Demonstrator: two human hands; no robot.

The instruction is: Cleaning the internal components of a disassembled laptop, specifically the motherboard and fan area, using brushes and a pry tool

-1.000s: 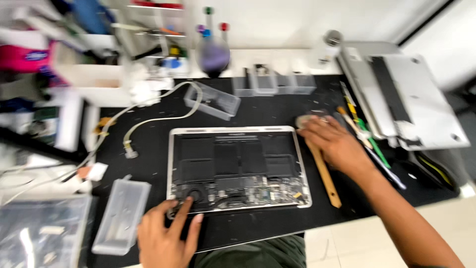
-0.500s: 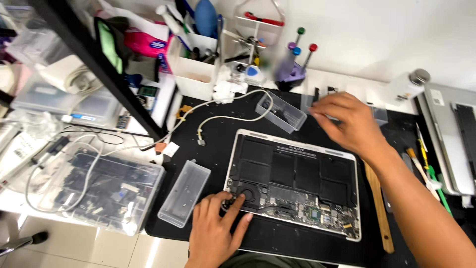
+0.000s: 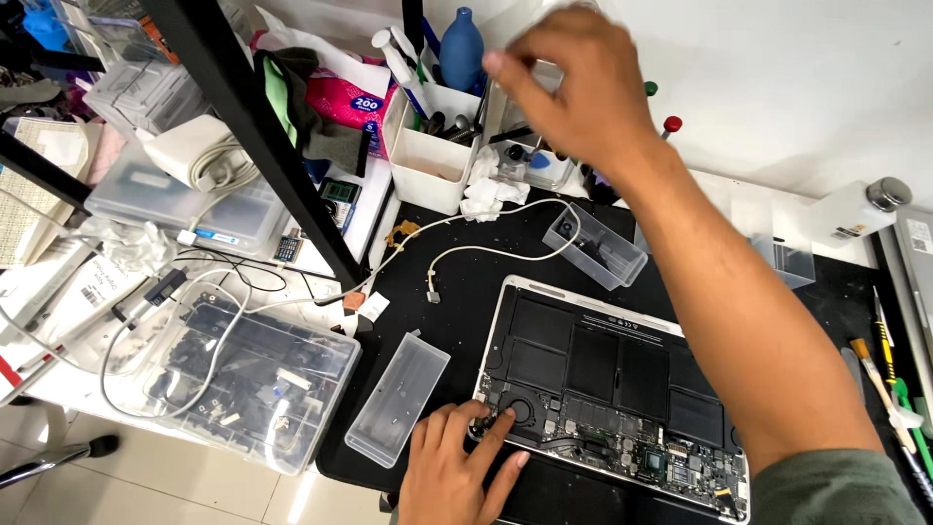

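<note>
Two hands are engaged: the left hand (image 3: 457,467) is pressed, fingers together, on the opened laptop (image 3: 612,384) lying on the table (image 3: 457,292), while the right hand (image 3: 573,87), loosely spread and empty, is stretched toward the white tool bins (image 3: 428,146), where a careful pick would likely be needed.

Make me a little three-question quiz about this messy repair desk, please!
1. True or false: the laptop lies with its insides showing.
2. Which hand touches the laptop's round fan? A) left hand B) right hand
3. Fill in: the right hand reaches toward the white ____ of tools at the back of the desk.

Key: 1 true; 2 A; 3 box.
</note>
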